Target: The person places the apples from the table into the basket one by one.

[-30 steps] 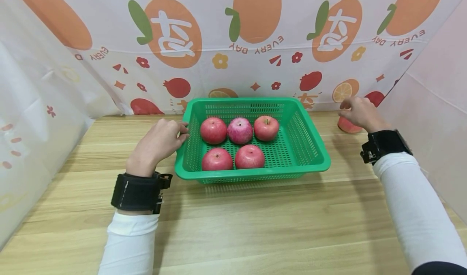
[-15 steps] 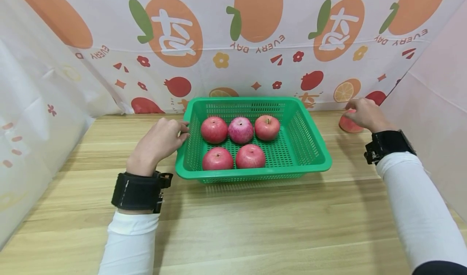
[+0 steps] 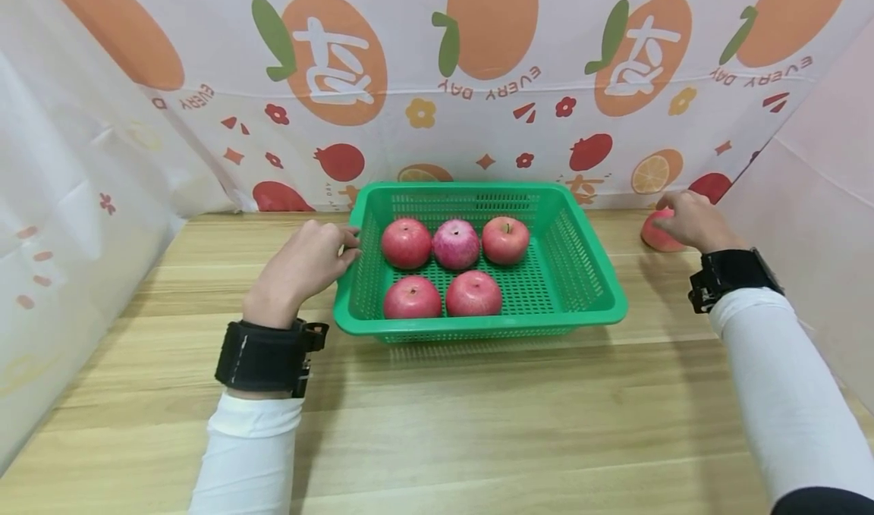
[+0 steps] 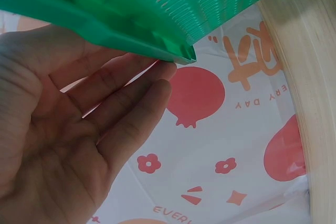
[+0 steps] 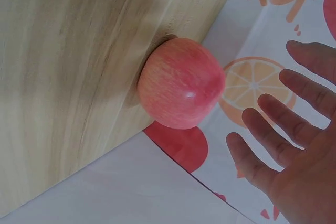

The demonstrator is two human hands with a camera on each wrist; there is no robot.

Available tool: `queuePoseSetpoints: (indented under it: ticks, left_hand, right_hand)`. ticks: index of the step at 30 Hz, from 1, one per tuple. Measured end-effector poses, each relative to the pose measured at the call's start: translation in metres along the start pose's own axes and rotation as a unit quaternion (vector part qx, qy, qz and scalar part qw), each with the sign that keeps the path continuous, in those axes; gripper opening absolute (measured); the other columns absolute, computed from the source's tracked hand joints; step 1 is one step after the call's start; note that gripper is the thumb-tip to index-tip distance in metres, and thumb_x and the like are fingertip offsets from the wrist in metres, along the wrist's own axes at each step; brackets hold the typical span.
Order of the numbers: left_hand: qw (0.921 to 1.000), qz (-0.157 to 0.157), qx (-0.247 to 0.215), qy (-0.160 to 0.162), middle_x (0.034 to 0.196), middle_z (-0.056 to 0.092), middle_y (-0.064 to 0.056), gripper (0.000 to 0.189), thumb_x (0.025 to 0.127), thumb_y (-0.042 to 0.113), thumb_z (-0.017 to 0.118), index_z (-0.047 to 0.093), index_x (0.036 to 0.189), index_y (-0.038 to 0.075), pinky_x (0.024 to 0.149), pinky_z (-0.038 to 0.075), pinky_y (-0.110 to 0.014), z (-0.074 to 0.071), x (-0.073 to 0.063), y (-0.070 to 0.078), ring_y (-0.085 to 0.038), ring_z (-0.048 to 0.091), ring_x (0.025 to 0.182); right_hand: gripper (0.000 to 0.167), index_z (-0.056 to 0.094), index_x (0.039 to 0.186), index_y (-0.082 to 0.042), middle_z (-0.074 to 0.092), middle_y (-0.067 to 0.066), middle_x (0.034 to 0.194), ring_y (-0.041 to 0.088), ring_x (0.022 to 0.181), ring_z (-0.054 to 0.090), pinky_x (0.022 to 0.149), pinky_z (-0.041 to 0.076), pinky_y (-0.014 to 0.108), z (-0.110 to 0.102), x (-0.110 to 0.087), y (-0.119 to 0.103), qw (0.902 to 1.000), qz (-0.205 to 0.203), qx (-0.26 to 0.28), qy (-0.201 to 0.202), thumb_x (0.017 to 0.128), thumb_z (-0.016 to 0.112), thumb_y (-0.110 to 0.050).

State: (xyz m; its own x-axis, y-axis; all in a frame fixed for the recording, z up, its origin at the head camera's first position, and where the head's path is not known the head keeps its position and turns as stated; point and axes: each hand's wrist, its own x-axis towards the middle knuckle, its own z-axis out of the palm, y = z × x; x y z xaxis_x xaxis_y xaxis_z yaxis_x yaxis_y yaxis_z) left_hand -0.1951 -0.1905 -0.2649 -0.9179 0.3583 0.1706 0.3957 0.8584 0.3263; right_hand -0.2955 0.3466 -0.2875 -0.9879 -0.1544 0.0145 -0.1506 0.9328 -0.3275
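A green plastic basket (image 3: 478,328) stands on the table with several red apples (image 3: 474,293) inside. My left hand (image 3: 303,268) is at the basket's left rim. In the left wrist view the fingertips (image 4: 161,90) touch the rim edge (image 4: 131,48), fingers loosely bent; the rim hides part of the hand. My right hand (image 3: 696,219) hovers by a single apple (image 3: 658,234) at the table's back right. The right wrist view shows this apple (image 5: 181,83) on the table and the spread fingers (image 5: 278,124) apart from it.
A white cloth backdrop (image 3: 492,136) printed with fruit rises behind the table, and white sheeting (image 3: 806,219) closes off both sides. The wooden table (image 3: 478,424) stretches in front of the basket.
The head view has shifted slightly, moving everything a little to the right. My right hand has moved slightly right beside the lone apple. The left hand stays at the basket rim.
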Motion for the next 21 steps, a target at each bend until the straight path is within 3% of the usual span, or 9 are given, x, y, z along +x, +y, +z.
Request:
queuePoseSetpoints:
  ticks: [12,17,21]
  left_hand:
    - [1.0,0.0,-0.002,0.0,0.123,0.064,-0.032,0.021,0.095,-0.004,0.064,0.071,0.11,-0.015,0.083,0.056,-0.049,-0.002,0.001,-0.001,-0.046,0.063,0.114]
    - [1.0,0.001,-0.004,-0.002,0.123,0.064,-0.032,0.02,0.094,-0.003,0.065,0.071,0.11,-0.015,0.071,0.055,-0.041,-0.002,0.002,0.0,-0.045,0.065,0.111]
    - [1.0,0.001,-0.005,-0.001,0.123,0.064,-0.032,0.02,0.094,-0.004,0.065,0.071,0.11,-0.015,0.063,0.05,-0.036,-0.002,0.002,0.0,-0.045,0.066,0.108]
  right_hand:
    - [0.038,0.054,0.119,0.021,0.053,0.044,0.113,0.056,0.108,0.049,0.092,0.041,0.067,0.013,0.002,0.011,0.9992,-0.016,-0.022,0.031,0.094,0.059,-0.007]
    - [0.039,0.052,0.121,0.021,0.052,0.044,0.114,0.056,0.106,0.049,0.091,0.043,0.066,0.019,-0.001,0.019,0.9989,-0.006,-0.027,0.039,0.093,0.057,-0.006]
    - [0.041,0.05,0.124,0.02,0.047,0.044,0.119,0.055,0.114,0.041,0.094,0.04,0.068,0.022,-0.002,0.024,0.9991,0.01,-0.019,0.036,0.092,0.057,-0.006]
